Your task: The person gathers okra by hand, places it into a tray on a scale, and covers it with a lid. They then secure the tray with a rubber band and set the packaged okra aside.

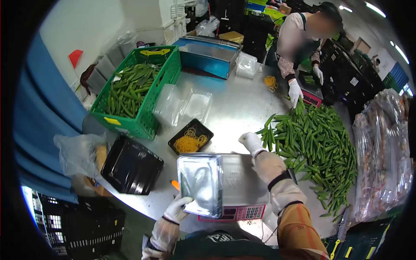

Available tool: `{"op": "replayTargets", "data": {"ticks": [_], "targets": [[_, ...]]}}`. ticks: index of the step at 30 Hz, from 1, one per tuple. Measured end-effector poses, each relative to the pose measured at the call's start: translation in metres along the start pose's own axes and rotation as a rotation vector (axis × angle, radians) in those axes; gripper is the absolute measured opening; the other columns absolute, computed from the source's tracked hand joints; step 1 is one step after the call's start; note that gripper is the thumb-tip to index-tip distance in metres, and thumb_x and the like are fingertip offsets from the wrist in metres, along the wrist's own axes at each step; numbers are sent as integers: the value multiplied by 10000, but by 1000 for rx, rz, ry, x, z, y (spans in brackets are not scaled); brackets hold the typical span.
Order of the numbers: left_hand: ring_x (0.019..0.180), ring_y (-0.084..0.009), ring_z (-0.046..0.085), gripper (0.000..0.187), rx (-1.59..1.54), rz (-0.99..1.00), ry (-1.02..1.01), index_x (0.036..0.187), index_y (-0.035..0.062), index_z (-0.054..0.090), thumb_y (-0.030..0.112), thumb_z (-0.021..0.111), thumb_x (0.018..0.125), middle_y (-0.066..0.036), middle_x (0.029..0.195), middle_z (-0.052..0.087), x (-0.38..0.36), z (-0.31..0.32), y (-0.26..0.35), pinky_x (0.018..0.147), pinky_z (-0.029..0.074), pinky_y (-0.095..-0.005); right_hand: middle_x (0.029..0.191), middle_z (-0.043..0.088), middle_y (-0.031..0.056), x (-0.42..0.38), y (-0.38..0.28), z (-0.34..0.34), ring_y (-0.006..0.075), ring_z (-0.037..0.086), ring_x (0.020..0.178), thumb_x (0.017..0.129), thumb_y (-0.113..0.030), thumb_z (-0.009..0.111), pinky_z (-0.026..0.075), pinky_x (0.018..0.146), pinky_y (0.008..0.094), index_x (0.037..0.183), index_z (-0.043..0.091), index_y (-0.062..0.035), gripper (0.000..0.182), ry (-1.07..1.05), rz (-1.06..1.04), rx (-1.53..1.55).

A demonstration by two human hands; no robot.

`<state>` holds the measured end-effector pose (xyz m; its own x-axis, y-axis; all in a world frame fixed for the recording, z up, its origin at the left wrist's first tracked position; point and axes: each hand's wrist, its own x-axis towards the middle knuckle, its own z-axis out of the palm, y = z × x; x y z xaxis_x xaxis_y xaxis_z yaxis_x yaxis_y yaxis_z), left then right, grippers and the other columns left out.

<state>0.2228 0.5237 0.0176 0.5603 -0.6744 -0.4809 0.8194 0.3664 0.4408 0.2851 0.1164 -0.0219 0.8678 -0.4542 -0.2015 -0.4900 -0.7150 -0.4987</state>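
My gloved left hand (pixel 177 209) grips the lower left edge of a clear plastic box (pixel 200 186), its thumb over the rim. The box is held above the left part of a weighing scale (pixel 246 180), which has a red keypad panel at its front. My gloved right hand (pixel 250 142) is beyond the scale, at the left edge of a large heap of okra (pixel 318 149). Its fingers are curled in, and whatever is inside them is hidden. Left of the scale's far edge, a black tray (pixel 172 141) holds yellow rubber bands (pixel 190 141).
A green crate (pixel 149 123) of okra and clear boxes (pixel 184 104) stand at the left. Black trays (pixel 132 167) sit near the left table edge. Opposite, a co-worker (pixel 294 43) reaches to the okra beside another scale (pixel 311 99). Plastic bags (pixel 383 160) line the right.
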Motion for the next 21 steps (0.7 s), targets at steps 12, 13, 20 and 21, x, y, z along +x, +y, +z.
{"op": "replayTargets", "data": {"ticks": [12,13,20,21], "targets": [[1139,-331,584,542,-202,47,-29,1293,-12,525,-22,593,756,-144,1232,615,50,-34,20,1013,456,-490,982,695,186,69,34,59,362,671,938,858,-219,607,527,818,437,962,725,-70,217,-133,154,-281],[1135,-332,586,537,-209,23,-33,1291,-10,527,-23,591,758,-146,1230,616,55,-32,17,1007,460,-492,969,696,187,67,36,55,362,671,934,858,-220,599,525,820,435,963,724,-73,219,-106,132,-260],[1213,-352,543,629,-122,51,-83,1380,12,439,168,670,816,-158,1324,564,56,6,2,1051,410,-540,891,697,155,-48,-33,-13,321,668,841,886,-280,632,517,771,374,974,710,-109,207,26,-166,359],[1211,-353,545,629,-118,46,-103,1381,12,439,166,668,815,-159,1323,564,58,8,0,1049,412,-541,892,704,151,-71,-40,-3,270,680,821,887,-223,647,517,776,349,991,708,-84,183,-81,-163,514]]}}
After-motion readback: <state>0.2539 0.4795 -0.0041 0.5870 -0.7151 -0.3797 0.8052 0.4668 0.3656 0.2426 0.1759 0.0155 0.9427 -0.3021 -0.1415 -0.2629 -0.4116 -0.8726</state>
